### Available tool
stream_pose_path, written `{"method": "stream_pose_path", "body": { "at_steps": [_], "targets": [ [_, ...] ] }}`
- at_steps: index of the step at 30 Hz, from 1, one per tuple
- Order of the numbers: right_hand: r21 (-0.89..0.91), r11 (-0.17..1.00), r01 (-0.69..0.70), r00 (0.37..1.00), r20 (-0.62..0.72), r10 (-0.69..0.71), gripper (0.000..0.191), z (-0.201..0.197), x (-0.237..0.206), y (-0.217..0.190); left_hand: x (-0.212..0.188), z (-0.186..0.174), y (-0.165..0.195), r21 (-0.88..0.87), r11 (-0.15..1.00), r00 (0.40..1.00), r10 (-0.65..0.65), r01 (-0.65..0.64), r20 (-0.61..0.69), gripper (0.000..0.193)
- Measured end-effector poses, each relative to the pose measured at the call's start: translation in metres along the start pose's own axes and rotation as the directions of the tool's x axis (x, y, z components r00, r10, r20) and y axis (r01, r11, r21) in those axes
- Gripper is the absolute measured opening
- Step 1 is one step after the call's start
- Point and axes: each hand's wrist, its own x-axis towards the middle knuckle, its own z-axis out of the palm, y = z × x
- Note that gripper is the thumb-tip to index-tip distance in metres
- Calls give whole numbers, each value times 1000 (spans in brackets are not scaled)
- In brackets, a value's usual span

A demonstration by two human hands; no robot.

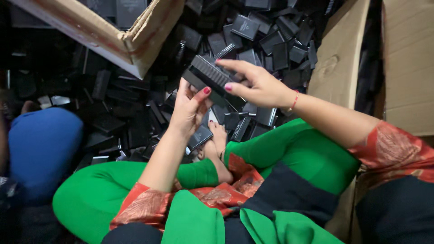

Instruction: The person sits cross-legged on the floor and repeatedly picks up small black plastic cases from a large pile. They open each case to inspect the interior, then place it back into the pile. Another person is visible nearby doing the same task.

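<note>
A wide heap of black plastic parts [271, 40] is spread over the floor and is bounded by a cardboard box [113, 31] at the upper left and a cardboard flap [339, 63] at the right. Crossed legs in green trousers [298, 153] are seen below, with a blue cushion-like shape [43, 144] at the left edge. Above the lap and over the heap, a black ribbed rectangular part [210, 74] is held between both hands. The right hand [257, 86] is laid across its upper face, with the fingers stretched along the ribs and the thumb pressed against the near edge. The left hand [190, 108] is closed on the lower end, which is pinched between thumb and fingers. The part is judged to be light, rigid moulded plastic, smooth on its flat faces and so somewhat slippery; a hold by the long edges or across the ribbed face is judged the surest. A bare foot [219, 135] is tucked beneath the hands among smaller pieces.
</note>
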Motion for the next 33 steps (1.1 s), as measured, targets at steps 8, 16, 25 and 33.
{"method": "stream_pose_path", "body": {
  "at_steps": [8,16,25,33],
  "targets": [
    [-242,935,260,961,-24,-274,55,9,-2,-22,-8,32,3,72,983,985,170,-168,-20,89],
    [-299,874,382,922,62,-382,55,4,-3,-32,-9,29,1,82,985,987,151,-155,49,88],
    [-234,912,337,940,25,-340,56,8,-8,-40,-11,39,7,141,986,996,85,-88,29,88],
    [-527,730,435,885,99,-456,72,6,-11,-49,-20,50,9,192,967,986,166,-169,35,95]
  ]
}}
